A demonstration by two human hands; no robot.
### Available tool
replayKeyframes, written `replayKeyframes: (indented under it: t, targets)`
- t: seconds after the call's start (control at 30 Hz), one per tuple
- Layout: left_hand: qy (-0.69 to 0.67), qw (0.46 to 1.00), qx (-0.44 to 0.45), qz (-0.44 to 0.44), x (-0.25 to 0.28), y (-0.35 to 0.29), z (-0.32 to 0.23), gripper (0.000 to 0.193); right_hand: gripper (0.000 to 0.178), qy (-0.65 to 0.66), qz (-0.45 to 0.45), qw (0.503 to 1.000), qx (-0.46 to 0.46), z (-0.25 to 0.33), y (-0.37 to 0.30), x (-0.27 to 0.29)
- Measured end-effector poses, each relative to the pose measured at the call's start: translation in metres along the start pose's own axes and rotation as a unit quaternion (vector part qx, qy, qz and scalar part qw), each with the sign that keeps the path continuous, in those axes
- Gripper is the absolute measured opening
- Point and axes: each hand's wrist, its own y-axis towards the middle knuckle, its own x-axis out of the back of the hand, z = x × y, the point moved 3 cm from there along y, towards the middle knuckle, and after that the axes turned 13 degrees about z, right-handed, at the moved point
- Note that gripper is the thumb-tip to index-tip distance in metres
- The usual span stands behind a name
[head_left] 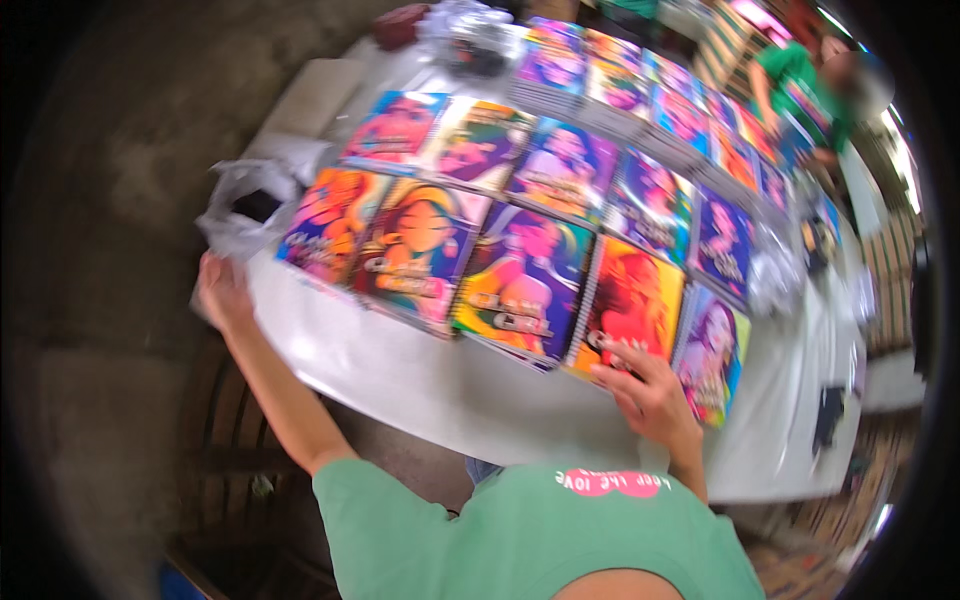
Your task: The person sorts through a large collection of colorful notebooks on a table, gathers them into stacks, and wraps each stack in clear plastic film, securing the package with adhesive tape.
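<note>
My left hand point(226, 292) is at the table's left edge, its fingers closed on the lower part of a clear plastic bag point(232, 222); blur softens the grip. A dark patch shows inside the bag. My right hand point(645, 388) lies with fingers apart over the lower edge of a spiral notebook with an orange and yellow cover point(632, 300). Right of that hand is a notebook with a purple-haired figure point(708, 350). To its left lies a purple and green notebook point(525, 280). Farther left are a notebook with a headscarfed figure point(415, 245) and an orange-purple one point(330, 220).
More colourful notebooks stand in stacked rows behind, including a far stack point(550, 65). The white table point(400, 365) has a curved-looking near edge. Plastic wrapping point(775, 270) lies at right, another bag point(465, 40) at the back. A person in a green shirt point(800, 95) stands far right.
</note>
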Motion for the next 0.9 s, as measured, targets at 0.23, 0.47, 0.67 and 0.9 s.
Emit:
replayKeyframes:
  t: [0.23,0.47,0.67,0.9]
  targets:
    - [0.294,0.924,-0.175,0.170,-0.170,-0.172,0.021,0.026,0.035,-0.048,-0.204,0.962,-0.177,-0.059,-0.082,0.050]
    - [0.235,0.887,-0.143,0.370,-0.247,-0.307,0.120,0.018,0.030,-0.045,-0.210,0.854,-0.474,-0.085,-0.224,0.062]
    - [0.061,0.784,0.154,0.599,-0.314,-0.466,0.165,0.009,0.046,0.141,0.072,0.801,-0.578,-0.107,-0.287,0.011]
    - [0.208,0.444,0.310,0.815,-0.315,-0.596,0.209,0.021,0.048,0.134,-0.071,0.840,-0.521,-0.143,-0.371,0.014]
